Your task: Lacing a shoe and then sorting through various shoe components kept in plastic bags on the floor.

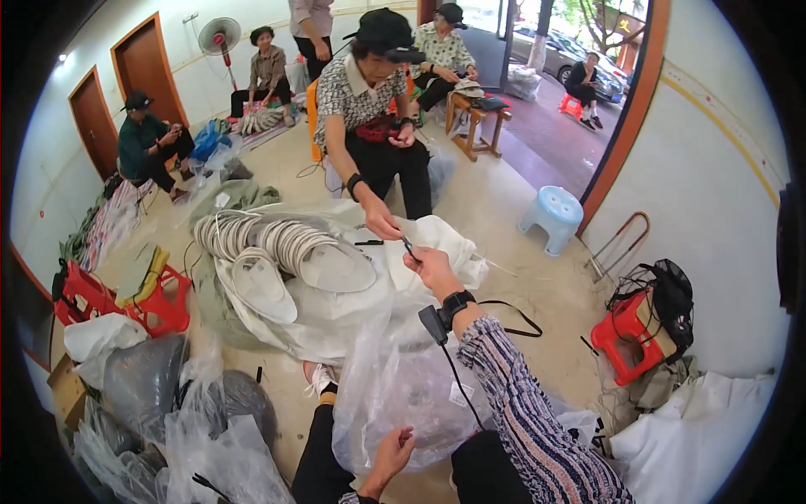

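My right hand (432,269), stretched forward, pinches one end of a small dark slender object (408,244); its exact kind is too small to make out. A co-worker's hand (383,220) is at the other end of it. Low in front of me, my left hand (393,454) has its fingers apart and holds nothing visible. It is over a clear plastic bag (411,395) lying between my legs. Beyond the bag, nested white oval pieces (285,248) lie in stacks on a white sheet (319,328). A black pen-like stick (368,243) rests beside them.
The co-worker (361,101) sits facing me across the stacks. Red stools (164,302) and filled plastic bags (147,378) stand to the left. A blue stool (552,218), a folded metal trolley (617,244) and another red stool (625,336) are to the right. Several people sit farther back.
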A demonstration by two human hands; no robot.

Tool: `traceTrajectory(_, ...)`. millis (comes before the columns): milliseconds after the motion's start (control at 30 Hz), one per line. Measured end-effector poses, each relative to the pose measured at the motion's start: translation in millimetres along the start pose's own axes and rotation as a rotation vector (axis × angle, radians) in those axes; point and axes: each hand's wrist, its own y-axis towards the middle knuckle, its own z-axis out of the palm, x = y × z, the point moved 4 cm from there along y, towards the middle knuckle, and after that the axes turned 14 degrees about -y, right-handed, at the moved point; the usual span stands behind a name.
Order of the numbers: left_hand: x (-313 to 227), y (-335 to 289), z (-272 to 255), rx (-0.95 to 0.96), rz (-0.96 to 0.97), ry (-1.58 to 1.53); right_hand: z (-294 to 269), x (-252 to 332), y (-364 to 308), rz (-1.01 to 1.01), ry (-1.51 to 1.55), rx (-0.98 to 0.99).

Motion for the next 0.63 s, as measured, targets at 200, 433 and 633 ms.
traceTrajectory(200, 23, -14, -9, 0.000, 0.254, 0.183, -79, 50, -179, 0.111, -0.314, 0.316)
traceTrajectory(433, 43, -13, -9, 0.204, 0.478, 1.131, -286, 180, -546, 0.254, -1.055, 0.129)
traceTrajectory(633, 15, -37, 4, 0.192, 0.569, 1.299, -339, 142, -701, 0.616, -1.893, -0.050)
